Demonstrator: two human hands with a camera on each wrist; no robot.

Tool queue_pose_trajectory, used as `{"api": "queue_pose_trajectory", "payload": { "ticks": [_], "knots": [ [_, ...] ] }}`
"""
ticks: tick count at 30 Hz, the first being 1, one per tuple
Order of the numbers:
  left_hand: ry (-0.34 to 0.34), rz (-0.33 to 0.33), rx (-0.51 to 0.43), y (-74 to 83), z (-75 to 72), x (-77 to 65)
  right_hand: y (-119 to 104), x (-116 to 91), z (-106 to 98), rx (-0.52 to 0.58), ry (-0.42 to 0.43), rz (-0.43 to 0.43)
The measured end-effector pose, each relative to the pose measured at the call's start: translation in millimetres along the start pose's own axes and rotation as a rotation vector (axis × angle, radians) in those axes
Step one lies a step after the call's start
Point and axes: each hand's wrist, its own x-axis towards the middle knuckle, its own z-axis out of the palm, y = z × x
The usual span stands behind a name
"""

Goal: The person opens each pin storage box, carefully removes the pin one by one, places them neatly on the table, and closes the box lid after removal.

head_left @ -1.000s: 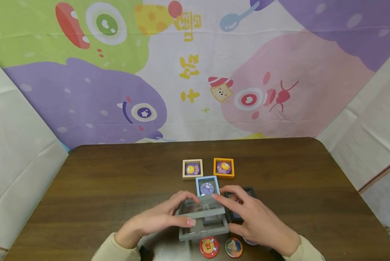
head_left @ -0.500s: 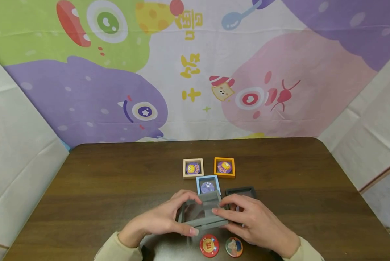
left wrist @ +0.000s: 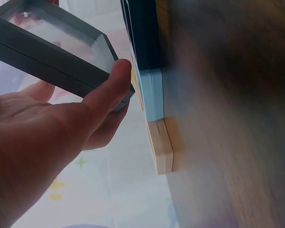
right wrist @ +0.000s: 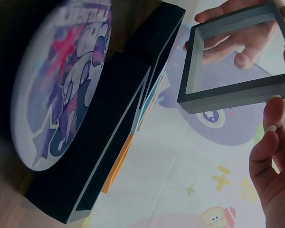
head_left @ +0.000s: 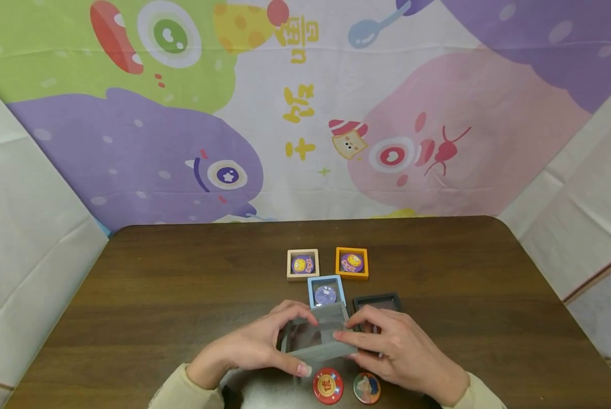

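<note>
One grey frame [head_left: 319, 353] is gripped by left hand [head_left: 256, 343] and right hand [head_left: 406, 351], presumably for steadiness. It is held well apart from the far edge of the bench [head_left: 172, 272].

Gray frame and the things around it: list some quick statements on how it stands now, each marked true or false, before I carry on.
1. The left hand and right hand both hold the gray frame. True.
2. The gray frame lies flat. False: it is held tilted, off the table.
3. The beige frame and orange frame are farther from the person than the light blue frame. True.
4. Nothing shows inside the light blue frame. False: a purple badge does.
5. In the head view, the right hand partly hides the black frame. True.
</note>
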Motion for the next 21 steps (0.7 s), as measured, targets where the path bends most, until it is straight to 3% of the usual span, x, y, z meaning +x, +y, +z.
{"api": "queue_pose_trajectory", "payload": {
  "ticks": [5,10,15,21],
  "knots": [
    [0.008,0.005,0.015,-1.8,1.2,0.5,1.3,-2.4,1.9,-0.004,-0.008,0.014],
    [0.053,0.025,0.092,-6.0,-2.3,0.0,3.8,-5.7,2.8,-0.026,-0.064,0.042],
    [0.11,0.038,0.206,-15.1,-19.0,-4.2,5.6,-5.2,-0.5,-0.052,-0.07,0.089],
    [0.12,0.026,0.348,-23.5,-37.8,-13.3,7.5,-4.8,-3.7,-0.054,-0.085,0.118]
  ]
}}
